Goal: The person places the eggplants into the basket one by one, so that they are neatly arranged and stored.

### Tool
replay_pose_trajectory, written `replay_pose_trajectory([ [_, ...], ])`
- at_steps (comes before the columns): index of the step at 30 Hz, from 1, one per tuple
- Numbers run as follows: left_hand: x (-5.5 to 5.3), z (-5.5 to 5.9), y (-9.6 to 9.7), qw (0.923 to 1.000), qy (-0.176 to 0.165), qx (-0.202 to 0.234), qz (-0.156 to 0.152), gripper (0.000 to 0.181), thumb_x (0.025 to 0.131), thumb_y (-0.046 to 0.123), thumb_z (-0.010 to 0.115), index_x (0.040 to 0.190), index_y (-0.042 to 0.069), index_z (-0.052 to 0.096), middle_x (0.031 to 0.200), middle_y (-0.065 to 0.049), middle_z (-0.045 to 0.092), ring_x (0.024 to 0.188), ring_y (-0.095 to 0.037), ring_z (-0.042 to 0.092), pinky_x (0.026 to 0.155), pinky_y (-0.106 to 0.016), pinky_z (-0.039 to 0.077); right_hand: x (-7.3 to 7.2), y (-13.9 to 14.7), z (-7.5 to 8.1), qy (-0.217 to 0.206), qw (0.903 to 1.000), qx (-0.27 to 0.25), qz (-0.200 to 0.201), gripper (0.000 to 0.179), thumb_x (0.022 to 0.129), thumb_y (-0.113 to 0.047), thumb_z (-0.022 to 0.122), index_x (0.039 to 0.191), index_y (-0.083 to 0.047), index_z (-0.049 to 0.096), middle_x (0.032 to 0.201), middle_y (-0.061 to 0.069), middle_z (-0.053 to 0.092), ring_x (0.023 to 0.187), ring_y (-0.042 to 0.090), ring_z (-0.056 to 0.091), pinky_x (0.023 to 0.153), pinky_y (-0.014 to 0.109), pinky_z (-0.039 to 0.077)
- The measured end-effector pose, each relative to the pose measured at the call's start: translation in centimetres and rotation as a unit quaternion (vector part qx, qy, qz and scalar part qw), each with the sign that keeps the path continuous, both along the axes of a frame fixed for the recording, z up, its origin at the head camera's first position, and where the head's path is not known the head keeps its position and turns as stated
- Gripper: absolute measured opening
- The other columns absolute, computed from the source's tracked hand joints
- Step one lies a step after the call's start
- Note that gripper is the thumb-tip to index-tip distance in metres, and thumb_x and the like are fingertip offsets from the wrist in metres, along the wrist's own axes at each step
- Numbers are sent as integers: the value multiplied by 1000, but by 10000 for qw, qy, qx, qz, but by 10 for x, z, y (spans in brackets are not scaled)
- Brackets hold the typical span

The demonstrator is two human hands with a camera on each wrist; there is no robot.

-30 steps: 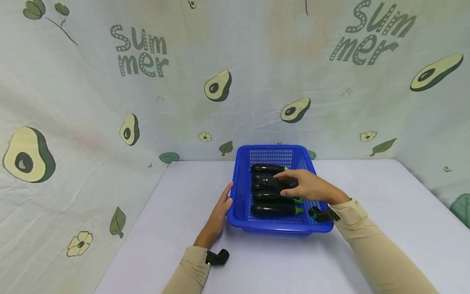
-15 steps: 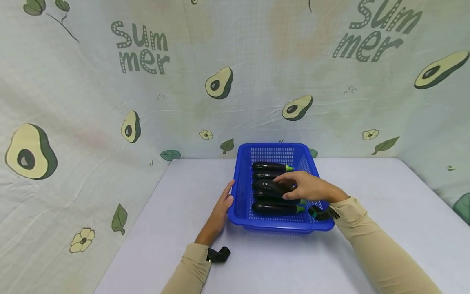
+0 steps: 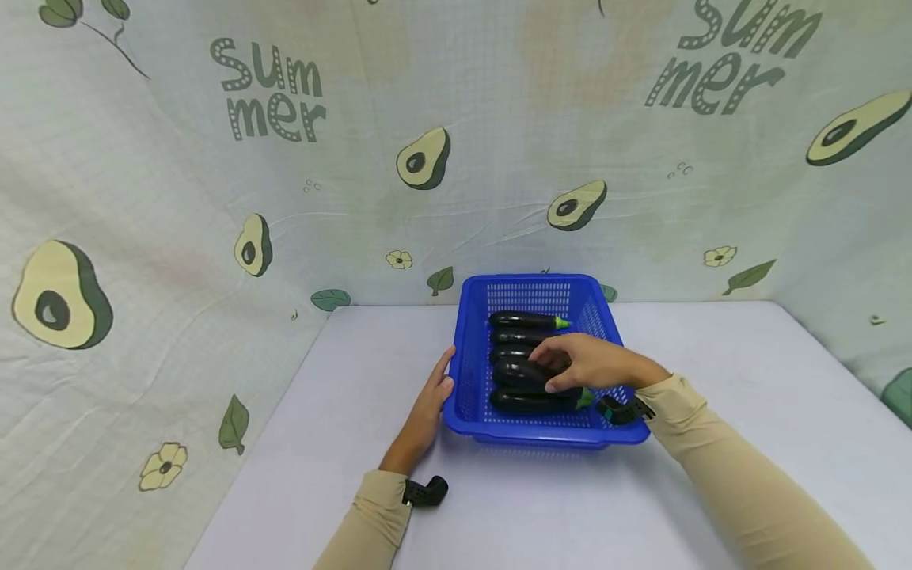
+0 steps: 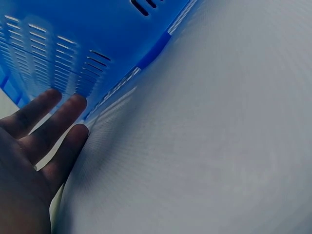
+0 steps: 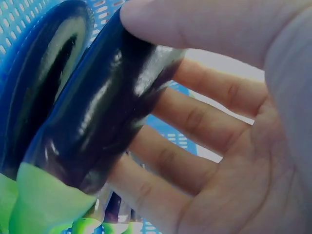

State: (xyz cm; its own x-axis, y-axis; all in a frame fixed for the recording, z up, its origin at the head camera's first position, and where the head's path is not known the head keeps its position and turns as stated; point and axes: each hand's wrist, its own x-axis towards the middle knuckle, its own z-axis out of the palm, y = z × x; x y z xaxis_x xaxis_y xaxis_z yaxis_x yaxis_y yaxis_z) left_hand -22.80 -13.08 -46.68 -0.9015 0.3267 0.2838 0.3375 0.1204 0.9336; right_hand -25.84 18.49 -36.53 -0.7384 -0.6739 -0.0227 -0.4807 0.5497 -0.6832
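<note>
A blue plastic basket (image 3: 541,434) holds several dark purple eggplants with green caps, lying crosswise. My right hand (image 3: 593,362) reaches in over the basket's right side and grips one eggplant (image 3: 518,374), thumb on one side and fingers on the other. In the right wrist view that eggplant (image 5: 97,107) lies right beside another eggplant (image 5: 44,83). It overlaps the front eggplant (image 3: 534,401) in the head view. My left hand (image 3: 425,405) touches the basket's left side, and its extended fingers (image 4: 63,117) rest by the slotted wall.
Farther back in the basket lie the rearmost eggplant (image 3: 522,320) and others partly behind my right hand. The basket stands on a white table (image 3: 356,372). A cloth printed with avocados (image 3: 423,159) hangs behind and at the sides.
My right hand has shifted the gripped eggplant toward the basket's near side, beside the front eggplant. Another eggplant now shows behind it. My left hand stays at the basket's left side.
</note>
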Motion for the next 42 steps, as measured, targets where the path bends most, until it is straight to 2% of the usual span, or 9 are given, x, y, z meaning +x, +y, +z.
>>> replay_pose_trajectory([
  [7, 16, 33, 1, 9993, -174, -121, -297, 58, 107, 18, 32, 161, 6, 14, 165, -17, 11, 151, -35, 10, 118, -60, 10, 0, 2, 1, -75, 9996, 224, 181, 45, 84, -25, 81, 124, -11, 67, 113, -1, 68, 103, 18, 64, 88, 37, 52],
  [9, 12, 28, 1, 9994, -143, -164, -281, 58, 107, 18, 31, 161, 6, 14, 165, -17, 12, 151, -35, 10, 118, -60, 10, 1, 2, 2, -42, 9993, 297, 239, 44, 84, -25, 81, 123, -11, 67, 111, -3, 68, 102, 17, 63, 89, 38, 52],
  [14, -3, 5, 3, 9997, -83, 37, -205, 56, 108, 22, 32, 162, 16, 18, 166, -10, 15, 151, -28, 12, 119, -56, 9, 3, 4, 2, -55, 9988, 398, 291, 43, 84, -22, 81, 123, -11, 67, 109, -3, 67, 102, 18, 62, 91, 42, 51],
  [20, -3, -5, 2, 9999, 51, -3, -100, 56, 107, 30, 34, 161, 25, 21, 166, -3, 17, 151, -24, 14, 119, -56, 11, 4, 5, -1, -218, 9981, 407, 408, 44, 84, -20, 80, 124, -10, 65, 108, 0, 66, 103, 20, 60, 91, 43, 50],
  [26, -3, -4, 4, 9999, 22, -22, -112, 55, 108, 34, 33, 161, 31, 21, 165, 2, 17, 151, -20, 13, 119, -56, 10, 6, 6, 1, -265, 9975, 486, 431, 44, 83, -19, 80, 124, -11, 65, 108, 0, 65, 102, 20, 60, 90, 42, 50],
  [31, -3, -3, 3, 9999, 64, -73, -116, 55, 108, 28, 32, 162, 23, 19, 166, -3, 16, 151, -24, 13, 119, -57, 10, 7, 5, 3, -250, 9973, 562, 412, 44, 83, -19, 80, 123, -11, 65, 107, -1, 66, 102, 19, 60, 90, 42, 50],
  [35, -2, -1, -1, 9998, -20, -176, -22, 55, 109, 23, 30, 162, 16, 17, 166, -9, 14, 151, -29, 11, 118, -58, 9, 6, 0, 3, -241, 9969, 576, 470, 43, 83, -21, 80, 123, -11, 66, 108, -2, 66, 102, 19, 61, 90, 42, 50],
  [38, -1, 3, -4, 9999, -101, -110, -65, 56, 108, 20, 30, 162, 12, 16, 166, -12, 13, 151, -31, 10, 118, -59, 9, 6, -3, 3, -252, 9968, 604, 459, 43, 83, -21, 80, 123, -11, 66, 108, -2, 66, 102, 19, 61, 90, 42, 51],
  [42, 0, 3, -3, 9998, -151, -82, -127, 55, 109, 23, 32, 162, 18, 18, 166, -7, 14, 151, -28, 11, 118, -58, 9, 7, -2, 2, -291, 9964, 683, 406, 42, 83, -20, 80, 122, -12, 66, 106, -3, 66, 101, 17, 61, 90, 40, 51],
])
